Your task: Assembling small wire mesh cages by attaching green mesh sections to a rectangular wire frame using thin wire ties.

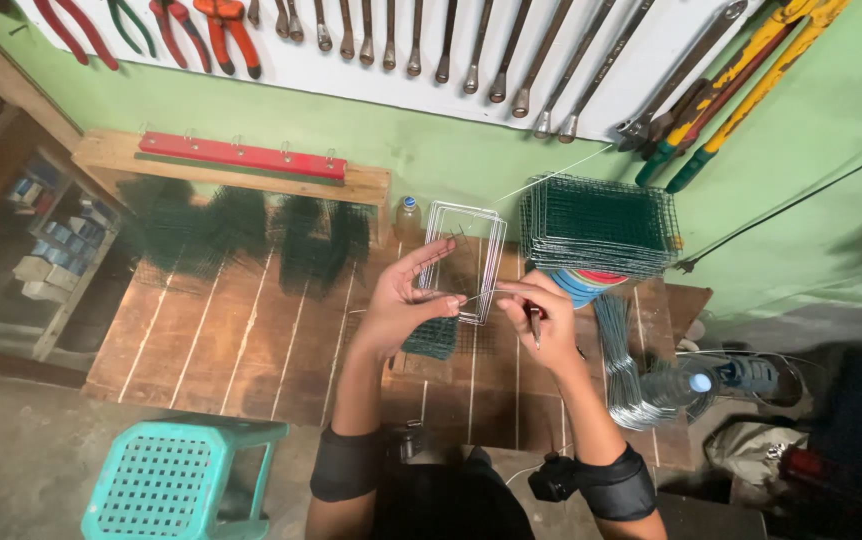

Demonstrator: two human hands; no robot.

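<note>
My left hand (403, 296) grips a bundle of rectangular silver wire frames (467, 245) held up over the wooden workbench (251, 340). My right hand (541, 305) pinches the near edge of the frames with its fingertips and also holds a small dark tool with a red handle (534, 320). A small piece of green wire mesh (431, 338) lies on the bench just under my left hand.
A stack of green mesh panels (601, 222) sits at back right on coloured discs (581, 283). Bent silver wires (626, 370) and a plastic bottle (691, 385) lie at right. Dark green tufts (241, 230) line the back. A teal stool (176, 475) stands in front. Wrenches and pliers hang on the wall.
</note>
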